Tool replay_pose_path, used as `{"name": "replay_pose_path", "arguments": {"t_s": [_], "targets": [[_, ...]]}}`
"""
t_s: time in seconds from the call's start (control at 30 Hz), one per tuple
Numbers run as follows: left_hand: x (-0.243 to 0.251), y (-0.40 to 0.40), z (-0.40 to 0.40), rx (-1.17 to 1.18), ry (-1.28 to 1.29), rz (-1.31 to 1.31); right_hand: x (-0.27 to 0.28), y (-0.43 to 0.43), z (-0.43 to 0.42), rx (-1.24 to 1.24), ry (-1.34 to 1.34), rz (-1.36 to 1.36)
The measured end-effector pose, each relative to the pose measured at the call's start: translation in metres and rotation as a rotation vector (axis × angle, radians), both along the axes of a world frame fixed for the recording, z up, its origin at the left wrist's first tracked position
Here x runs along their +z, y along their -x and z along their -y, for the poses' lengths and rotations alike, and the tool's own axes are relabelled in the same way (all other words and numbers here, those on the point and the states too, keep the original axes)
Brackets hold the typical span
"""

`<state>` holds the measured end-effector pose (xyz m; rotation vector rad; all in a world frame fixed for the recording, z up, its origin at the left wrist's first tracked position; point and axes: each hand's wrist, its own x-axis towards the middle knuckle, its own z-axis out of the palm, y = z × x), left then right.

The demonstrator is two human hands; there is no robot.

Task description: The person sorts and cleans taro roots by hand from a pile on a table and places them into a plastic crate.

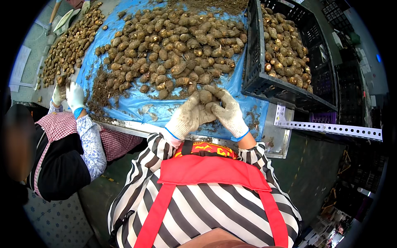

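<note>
A small brown taro corm is held up between my two hands, above the near edge of a blue plastic sheet. My left hand, in a soiled white knit glove, supports it with the thumb at its left side. From the right, my right hand closes its gloved fingers around the same corm. Just beyond my hands spreads a large heap of hairy brown taro corms. The undersides of the corm and some fingertips are hidden.
At right stands a black plastic crate part filled with corms. A perforated white metal bar juts out below it. To my left, a co-worker's gloved hands hold a corm near a second pile. Loose soil and root fibres lie between us.
</note>
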<state>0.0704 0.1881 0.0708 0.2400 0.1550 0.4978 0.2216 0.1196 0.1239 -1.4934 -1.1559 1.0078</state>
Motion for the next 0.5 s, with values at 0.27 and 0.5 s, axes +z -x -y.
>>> {"name": "replay_pose_path", "arguments": {"t_s": [0.27, 0.5], "targets": [[-0.003, 0.004, 0.002, -0.070, -0.066, -0.029, -0.003, 0.000, 0.004, -0.066, 0.083, -0.410], [0.008, 0.008, 0.005, 0.029, -0.113, -0.165, 0.000, -0.002, 0.005, -0.006, 0.117, 0.059]]}}
